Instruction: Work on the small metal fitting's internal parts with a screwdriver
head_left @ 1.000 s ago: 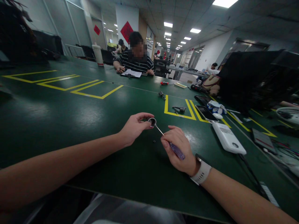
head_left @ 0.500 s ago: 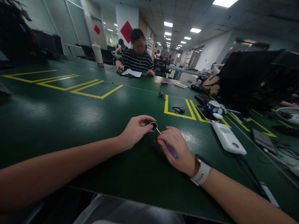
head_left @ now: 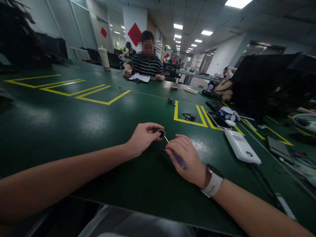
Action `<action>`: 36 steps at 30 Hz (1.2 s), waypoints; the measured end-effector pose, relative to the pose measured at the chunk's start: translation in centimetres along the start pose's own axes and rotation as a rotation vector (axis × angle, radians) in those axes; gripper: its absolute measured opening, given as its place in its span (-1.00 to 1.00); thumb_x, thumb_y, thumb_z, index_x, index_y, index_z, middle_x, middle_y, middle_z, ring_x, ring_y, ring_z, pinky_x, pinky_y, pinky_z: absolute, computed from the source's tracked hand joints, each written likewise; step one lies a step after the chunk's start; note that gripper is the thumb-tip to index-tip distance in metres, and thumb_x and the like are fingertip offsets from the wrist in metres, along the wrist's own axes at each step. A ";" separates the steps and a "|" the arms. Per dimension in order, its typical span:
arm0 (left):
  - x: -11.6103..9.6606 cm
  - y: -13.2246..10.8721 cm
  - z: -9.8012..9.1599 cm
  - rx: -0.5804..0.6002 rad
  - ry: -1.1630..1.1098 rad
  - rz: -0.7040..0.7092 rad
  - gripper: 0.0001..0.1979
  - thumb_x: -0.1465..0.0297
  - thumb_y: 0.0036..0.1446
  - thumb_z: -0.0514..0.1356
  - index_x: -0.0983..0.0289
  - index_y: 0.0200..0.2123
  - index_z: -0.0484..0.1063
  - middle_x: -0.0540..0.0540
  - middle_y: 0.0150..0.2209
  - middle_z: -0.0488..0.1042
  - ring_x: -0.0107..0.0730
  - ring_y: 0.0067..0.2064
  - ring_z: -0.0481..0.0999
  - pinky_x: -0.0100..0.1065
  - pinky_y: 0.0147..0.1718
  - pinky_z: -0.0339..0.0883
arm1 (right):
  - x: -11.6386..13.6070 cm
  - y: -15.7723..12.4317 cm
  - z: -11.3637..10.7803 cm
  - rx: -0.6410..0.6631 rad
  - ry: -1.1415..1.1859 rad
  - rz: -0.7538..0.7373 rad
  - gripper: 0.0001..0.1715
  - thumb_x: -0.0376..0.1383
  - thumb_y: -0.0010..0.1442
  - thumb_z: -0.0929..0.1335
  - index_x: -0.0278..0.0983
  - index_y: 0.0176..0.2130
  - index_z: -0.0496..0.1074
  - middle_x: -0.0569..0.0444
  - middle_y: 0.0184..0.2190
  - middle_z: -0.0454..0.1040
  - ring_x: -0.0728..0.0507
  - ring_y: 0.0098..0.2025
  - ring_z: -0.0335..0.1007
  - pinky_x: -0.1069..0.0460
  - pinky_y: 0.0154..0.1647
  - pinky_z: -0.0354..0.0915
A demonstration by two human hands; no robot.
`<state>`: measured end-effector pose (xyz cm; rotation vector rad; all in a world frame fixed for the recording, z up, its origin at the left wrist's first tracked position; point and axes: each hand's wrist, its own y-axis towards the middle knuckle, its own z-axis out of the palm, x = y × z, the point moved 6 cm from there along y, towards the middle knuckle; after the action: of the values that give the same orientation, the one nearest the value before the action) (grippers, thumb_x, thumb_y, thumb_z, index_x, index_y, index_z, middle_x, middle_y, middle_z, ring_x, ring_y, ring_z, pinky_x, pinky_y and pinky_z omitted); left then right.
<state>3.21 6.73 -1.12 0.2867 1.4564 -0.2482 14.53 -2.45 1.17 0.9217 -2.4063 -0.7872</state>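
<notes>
Between the thumb and fingers of my left hand (head_left: 144, 138) is a small round metal ring-shaped part (head_left: 161, 134), its open side turned toward my right hand. My right hand (head_left: 185, 156) is closed around a screwdriver (head_left: 179, 160) with a translucent purple handle. The thin shaft points up and left, its tip at the rim or inside of the ring-shaped part; which one I cannot tell. A tiny dark nut-like piece (head_left: 163, 149) lies on the green table (head_left: 118, 184) just below, between my hands.
Two dark metal parts, one (head_left: 189, 116) inside a yellow-taped box and one (head_left: 171, 100) by its corner, lie ahead. Right are a phone (head_left: 218, 120), a white power bank (head_left: 242, 146) and cables. A red screwdriver (head_left: 174, 88) lies farther off. Opposite, a person (head_left: 145, 65) writes on papers.
My right hand and the screwdriver have shifted very slightly left. The ring-shaped part has tilted a little in my left hand.
</notes>
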 end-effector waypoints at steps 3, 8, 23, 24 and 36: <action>0.0 0.0 -0.1 -0.006 -0.012 -0.008 -0.78 0.54 -0.17 0.29 0.37 -0.33 0.51 0.07 -0.41 0.55 -0.38 -0.35 0.53 -0.27 -0.26 0.45 | 0.0 0.0 0.0 0.004 -0.004 -0.014 -0.88 -0.37 0.21 0.24 -0.24 -0.22 0.32 0.02 -0.31 0.47 -0.11 -0.22 0.38 -0.18 0.04 0.21; 0.0 0.0 0.0 -0.005 -0.007 -0.017 -0.78 0.55 -0.15 0.27 0.37 -0.32 0.52 0.08 -0.38 0.55 -0.37 -0.33 0.53 -0.27 -0.27 0.46 | 0.0 0.0 0.1 0.013 -0.004 -0.014 -0.87 -0.37 0.22 0.23 -0.23 -0.21 0.33 0.01 -0.30 0.47 -0.11 -0.22 0.39 -0.19 0.04 0.21; 0.5 1.4 -1.5 -0.081 -0.008 0.011 -0.58 0.64 -0.20 0.30 0.30 -0.19 0.39 0.12 -0.09 0.46 -0.30 -0.08 0.46 -0.20 -0.03 0.33 | -6.4 -1.8 1.9 -0.237 1.076 0.777 -0.70 -0.18 0.17 0.30 -0.27 -0.53 0.36 0.18 -0.65 0.36 -0.02 -0.56 0.29 0.00 -0.35 0.29; 0.5 1.5 -1.6 -0.081 -0.026 0.006 -0.57 0.65 -0.19 0.30 0.30 -0.18 0.37 0.12 -0.09 0.46 -0.31 -0.07 0.46 -0.21 -0.03 0.33 | -6.5 -1.8 2.0 -0.247 1.107 0.794 -0.71 -0.18 0.15 0.31 -0.27 -0.53 0.36 0.18 -0.66 0.36 -0.02 -0.57 0.28 0.02 -0.41 0.27; 0.7 1.4 -1.0 -0.039 -0.067 -0.029 -0.70 0.56 -0.04 0.24 0.30 -0.16 0.44 0.10 -0.19 0.51 -0.39 -0.23 0.47 -0.31 -0.23 0.33 | -5.5 -1.5 1.7 -0.102 0.859 0.750 -0.67 -0.14 0.16 0.28 -0.27 -0.53 0.35 0.15 -0.64 0.35 -0.03 -0.55 0.30 0.04 -0.45 0.23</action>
<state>2.80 8.37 -1.84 0.2235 1.3989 -0.2505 17.95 1.07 -2.13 0.1728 -1.6907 -0.1521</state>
